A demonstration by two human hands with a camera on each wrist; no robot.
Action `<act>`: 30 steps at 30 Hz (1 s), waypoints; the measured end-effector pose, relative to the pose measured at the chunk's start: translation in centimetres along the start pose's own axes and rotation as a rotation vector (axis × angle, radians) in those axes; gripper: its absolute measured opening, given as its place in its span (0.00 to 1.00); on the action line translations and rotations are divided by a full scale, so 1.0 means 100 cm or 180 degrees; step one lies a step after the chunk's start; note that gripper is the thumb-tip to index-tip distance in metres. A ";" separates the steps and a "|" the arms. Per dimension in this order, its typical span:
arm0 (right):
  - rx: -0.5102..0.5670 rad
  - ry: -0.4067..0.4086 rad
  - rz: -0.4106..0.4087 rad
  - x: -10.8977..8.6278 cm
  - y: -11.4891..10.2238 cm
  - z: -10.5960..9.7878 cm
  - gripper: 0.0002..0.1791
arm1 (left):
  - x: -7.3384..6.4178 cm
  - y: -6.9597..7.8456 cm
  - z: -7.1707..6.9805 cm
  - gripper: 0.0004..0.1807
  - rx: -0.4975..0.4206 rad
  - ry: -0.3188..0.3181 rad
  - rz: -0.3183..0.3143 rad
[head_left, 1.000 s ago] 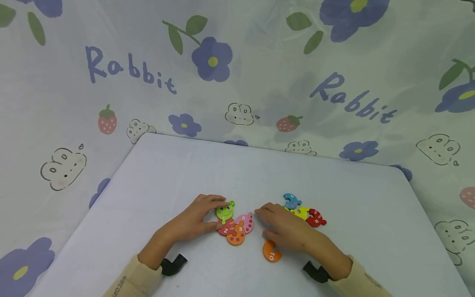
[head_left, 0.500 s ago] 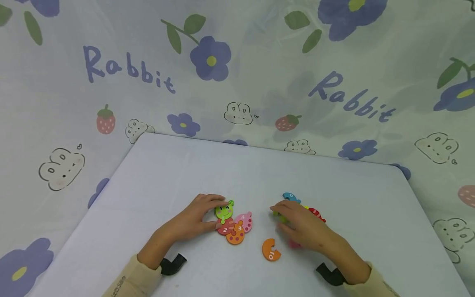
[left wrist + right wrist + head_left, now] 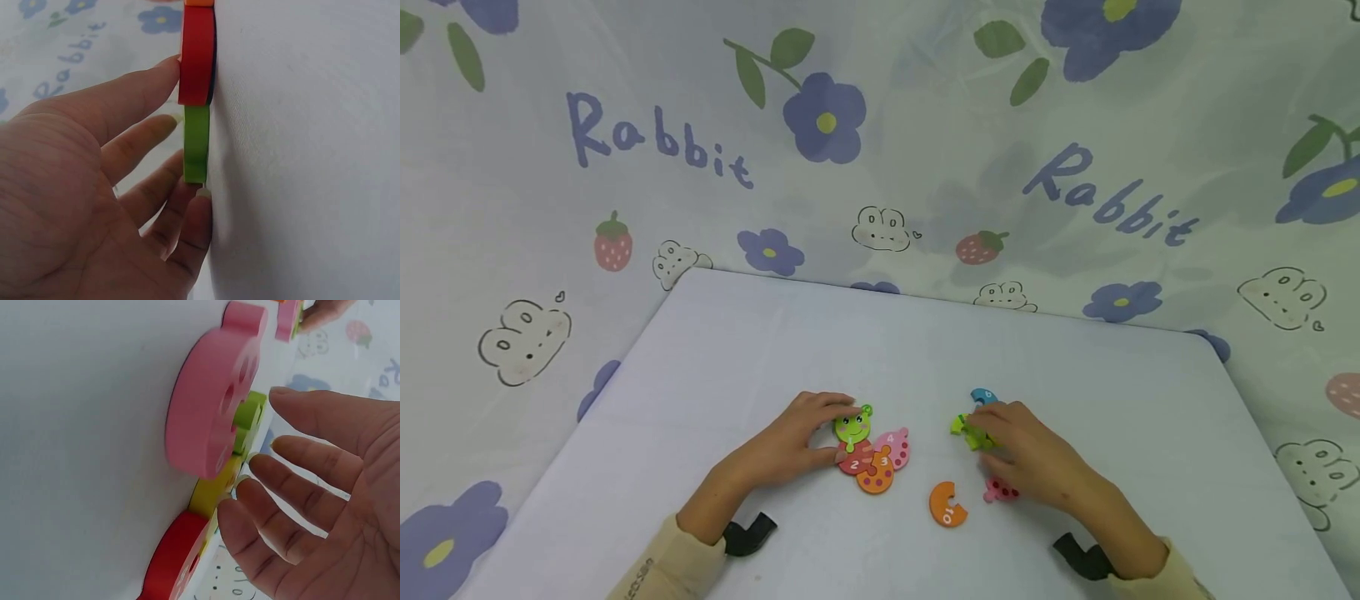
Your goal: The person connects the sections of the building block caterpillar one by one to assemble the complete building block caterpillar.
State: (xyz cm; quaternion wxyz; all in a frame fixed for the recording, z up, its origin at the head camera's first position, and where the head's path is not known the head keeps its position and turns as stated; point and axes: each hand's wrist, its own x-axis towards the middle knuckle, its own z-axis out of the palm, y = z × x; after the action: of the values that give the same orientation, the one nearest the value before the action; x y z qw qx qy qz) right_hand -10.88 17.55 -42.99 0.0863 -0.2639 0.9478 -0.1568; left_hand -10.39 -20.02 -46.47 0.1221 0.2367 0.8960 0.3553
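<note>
My left hand (image 3: pixel 805 435) holds the left side of a joined caterpillar puzzle; its smiling green head (image 3: pixel 852 427) leads to a red piece marked 2 (image 3: pixel 854 463), an orange piece marked 3 (image 3: pixel 876 477) and a pink piece marked 4 (image 3: pixel 892 451). In the left wrist view the thumb touches the red piece and the fingers curve by the green one. My right hand (image 3: pixel 1030 454) hovers with loose fingers over loose pieces, gripping none. Near it lie green pieces (image 3: pixel 974 433) and a dotted pink piece (image 3: pixel 1000 490). Yellow (image 3: pixel 212 490) and red (image 3: pixel 175 556) pieces show in the right wrist view.
A blue piece (image 3: pixel 982 397) lies behind the right hand. Between the two groups, toward the front, is an orange piece marked 10 (image 3: pixel 947 505). The white tabletop (image 3: pixel 820 342) meets a curtain (image 3: pixel 910 175) printed with rabbits and flowers.
My right hand has moved right, away from the joined puzzle and over the loose pieces. The dotted pink piece now shows below it, and green pieces are uncovered. The left hand stays put.
</note>
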 end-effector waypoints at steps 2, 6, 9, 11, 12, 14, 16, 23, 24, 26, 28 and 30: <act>-0.0024 -0.0021 0.0061 0.000 0.002 0.000 0.31 | 0.000 -0.001 0.001 0.32 -0.0012 0.0000 -0.0017; -0.0130 0.0001 0.0072 0.003 0.005 0.002 0.32 | -0.002 -0.002 0.001 0.32 -0.0021 0.0003 -0.0040; -0.0265 0.0034 -0.0042 0.008 0.006 0.003 0.30 | -0.002 -0.002 0.001 0.32 -0.0013 0.0019 -0.0020; -0.0371 0.0029 -0.0110 0.013 0.005 0.004 0.29 | -0.002 -0.002 0.000 0.32 -0.0011 0.0022 0.0007; -0.0413 0.0015 -0.0128 0.015 0.004 0.005 0.28 | -0.002 -0.002 0.000 0.32 -0.0013 0.0018 0.0016; -0.0467 -0.0025 -0.0128 0.020 0.003 0.005 0.27 | -0.001 -0.002 0.000 0.32 -0.0019 0.0003 0.0030; -0.0494 -0.0062 -0.0101 0.024 0.002 0.005 0.26 | 0.000 -0.002 0.000 0.32 -0.0016 -0.0010 0.0033; -0.0429 -0.0154 -0.0140 0.030 -0.002 0.007 0.27 | 0.001 -0.003 0.000 0.32 -0.0002 -0.0007 0.0032; -0.0405 -0.0149 -0.0150 0.030 -0.003 0.007 0.28 | 0.001 -0.003 0.000 0.32 0.0002 -0.0005 0.0036; -0.0354 -0.0142 -0.0174 0.032 -0.005 0.008 0.28 | 0.001 -0.003 0.001 0.32 0.0003 -0.0006 0.0038; -0.0267 -0.0135 -0.0200 0.035 -0.009 0.009 0.29 | 0.001 -0.003 0.001 0.32 0.0002 -0.0007 0.0032; -0.0161 -0.0138 -0.0224 0.038 -0.014 0.009 0.30 | 0.001 -0.003 0.001 0.33 0.0001 -0.0005 0.0022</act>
State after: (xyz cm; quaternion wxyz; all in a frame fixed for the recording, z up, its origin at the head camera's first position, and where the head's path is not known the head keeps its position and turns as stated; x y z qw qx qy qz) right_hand -13.21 14.16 -43.64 0.0946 -0.3025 0.9395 -0.1300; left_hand -10.56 -20.13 -46.76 0.1215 0.2401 0.8951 0.3555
